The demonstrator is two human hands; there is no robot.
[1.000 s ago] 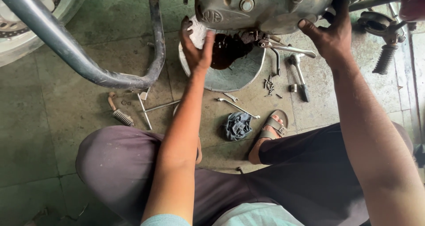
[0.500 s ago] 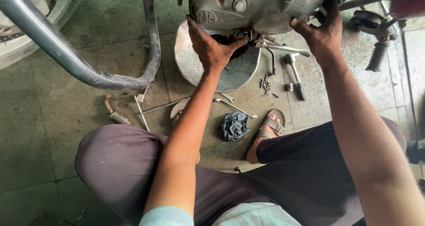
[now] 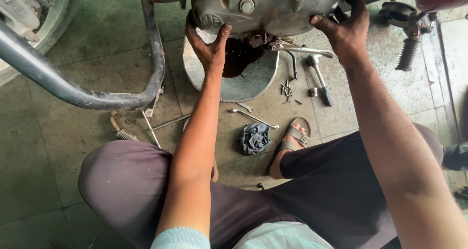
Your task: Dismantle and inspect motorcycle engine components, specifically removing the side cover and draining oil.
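Head view, looking down from a squat on the concrete floor (image 3: pixel 58 146). Your left hand (image 3: pixel 208 46) presses flat against the lower left edge of the grey metal engine cover (image 3: pixel 265 7), fingers spread and not closed round anything. Your right hand (image 3: pixel 347 30) curls over the cover's right edge, gripping it. The cover sits at the top of the view, against the motorcycle's engine, directly above the round metal drain pan (image 3: pixel 234 80), which holds dark oil.

Handling: the cover looks like cast metal, so judge it stiff and fairly heavy, and probably oily and slippery along its lower rim. Hold it at two opposite edges, as you do now, with the palms underneath rather than fingertips alone.

Edges and room: the bent crash-guard tube (image 3: pixel 122 100) curves close to your left wrist. The chrome lever (image 3: pixel 297 49) projects just under the cover between your hands. The rubber footpeg (image 3: pixel 408 53) stands to the right of your right hand.

Floor clutter: a spanner (image 3: pixel 253 116), loose bolts (image 3: pixel 287 89), a ratchet handle (image 3: pixel 321 80) and a crumpled blue rag (image 3: pixel 254 138) lie between the pan and your sandalled foot (image 3: pixel 292 134). The widest open floor lies to the left of the tube.
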